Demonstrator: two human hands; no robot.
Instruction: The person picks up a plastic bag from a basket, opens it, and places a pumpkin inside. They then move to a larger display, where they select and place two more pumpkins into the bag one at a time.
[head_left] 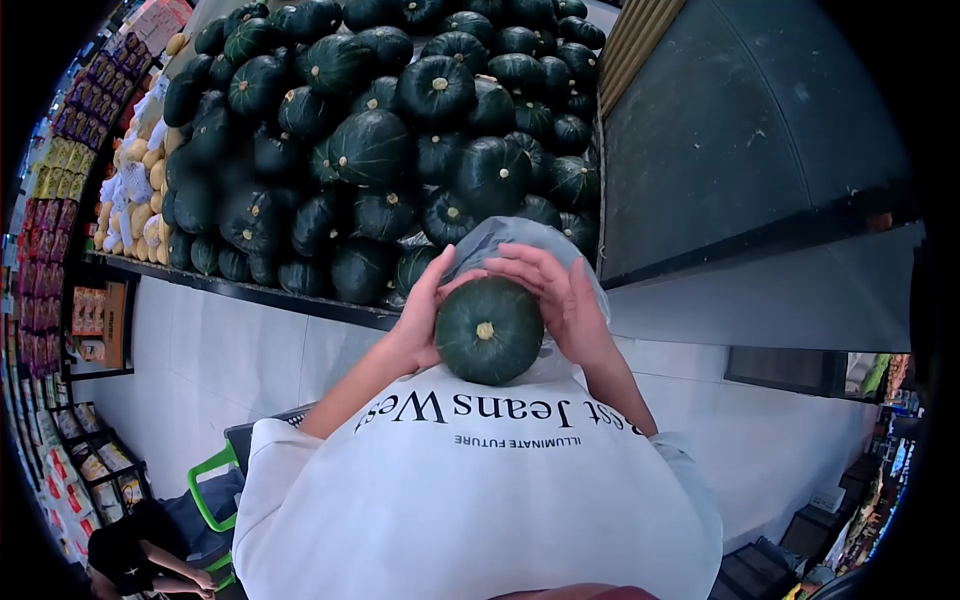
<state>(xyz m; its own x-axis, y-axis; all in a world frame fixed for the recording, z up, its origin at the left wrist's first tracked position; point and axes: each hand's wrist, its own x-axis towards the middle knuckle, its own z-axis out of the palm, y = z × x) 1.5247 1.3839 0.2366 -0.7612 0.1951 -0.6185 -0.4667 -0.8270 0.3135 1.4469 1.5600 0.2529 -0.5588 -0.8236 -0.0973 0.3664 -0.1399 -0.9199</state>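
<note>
A round dark green kabocha squash [489,332] with a pale stem scar is held close in front of my white shirt. My left hand [424,312] is closed around its left side, the fingers reaching over the far edge. On the other side my right hand [562,300] cups it, fingers curved over the far right of the squash. A clear plastic bag [535,236] bulges out beyond my hands and runs down beside the right one. Part of the bag is hidden behind the squash and fingers.
A large bin of dark green kabocha squashes [365,148] stands ahead, with yellow-tan produce [140,190] at its left end. A dark panel [740,130] rises at the right. Packed shelves [60,200] line the left. A green-handled cart [212,490] and another person [150,550] are at lower left.
</note>
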